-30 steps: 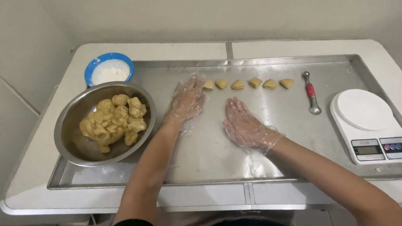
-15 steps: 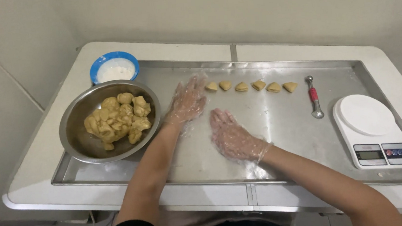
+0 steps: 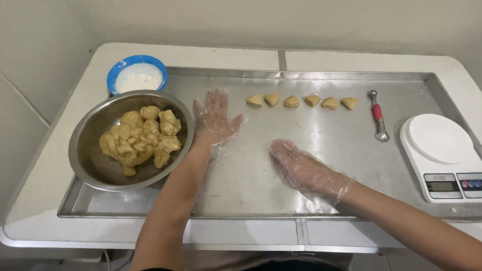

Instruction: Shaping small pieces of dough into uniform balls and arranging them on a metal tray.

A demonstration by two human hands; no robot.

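Steel table (image 3: pixel 336 162) under me, pale wall behind. Six small shaped dough pieces (image 3: pixel 302 100) sit in a row along the far side, so that part looks done. Plenty of dough (image 3: pixel 139 137) waits in the metal bowl (image 3: pixel 89 166). My left hand (image 3: pixel 212 120) lies flat and open, empty, just beside the bowl; my right hand (image 3: pixel 305 169) rests open on bare steel, holding nothing.

clear plastic gloves on the left hand (image 3: pixel 213 120) and right hand (image 3: pixel 305 167). tan-yellow dough (image 3: pixel 139 138) in a silver bowl (image 3: pixel 89 166). blue bowl (image 3: pixel 113 78) with white powder. red-handled scoop (image 3: pixel 377 115). white scale (image 3: pixel 446 155). grey steel surface (image 3: pixel 244 176).
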